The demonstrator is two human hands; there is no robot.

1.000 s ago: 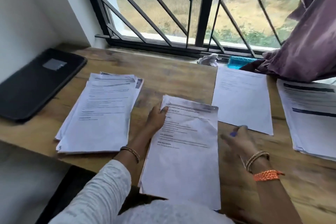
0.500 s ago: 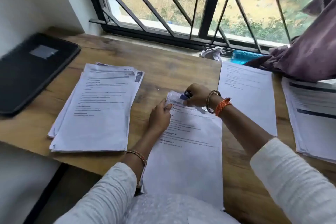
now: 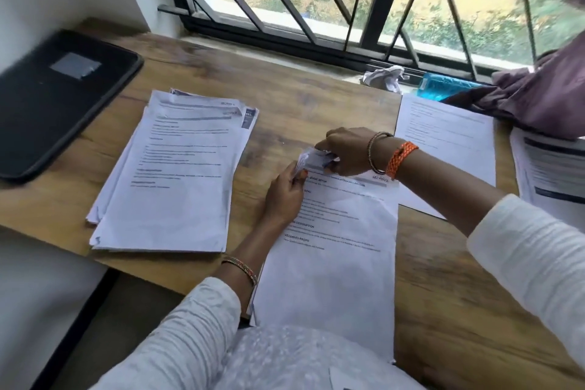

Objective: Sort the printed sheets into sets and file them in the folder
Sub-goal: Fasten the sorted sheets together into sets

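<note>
At the near edge of the bench, the left hand pinches the set's top-left corner steady while the right hand, grip curled around a small, unclear fastener, apparently binds it; the folder lies closed, far left.

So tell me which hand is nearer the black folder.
Left. The left hand pinches the centre printed set's top-left corner, on the side toward the flat black folder; the right hand grips that corner from farther right.
</note>
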